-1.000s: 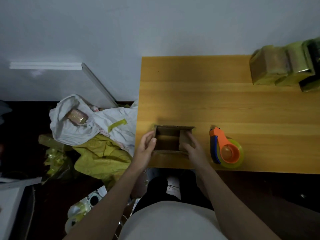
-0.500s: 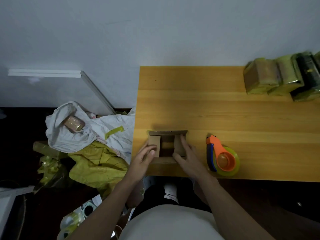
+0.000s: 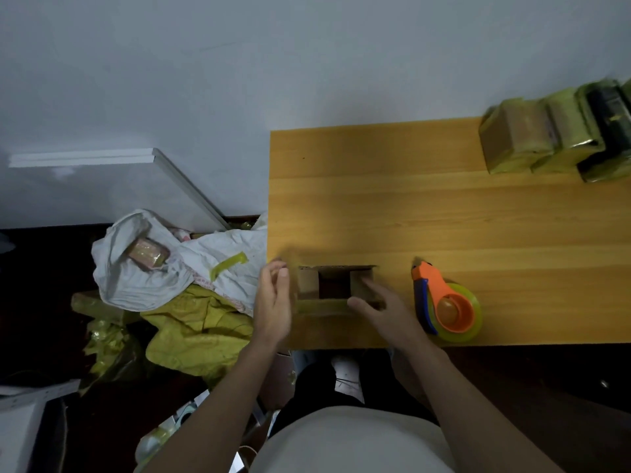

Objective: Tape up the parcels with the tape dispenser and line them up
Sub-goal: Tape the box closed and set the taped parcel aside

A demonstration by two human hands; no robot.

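Taped parcels (image 3: 532, 138) sit lined up at the worktop's (image 3: 444, 213) far corner; one carton (image 3: 336, 288) lies unsealed between left hand (image 3: 273, 302) and right hand (image 3: 382, 307), each grip loose, empty; tape dispenser (image 3: 447, 305) untouched

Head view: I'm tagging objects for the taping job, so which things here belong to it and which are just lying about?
Job: open brown cardboard box; orange tape dispenser; yellow-taped parcels; wooden table.
Lying about: white sack; yellow plastic sheet.

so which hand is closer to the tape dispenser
Right. The right hand rests on the open box just left of the tape dispenser; the left hand is beyond the box's far side.
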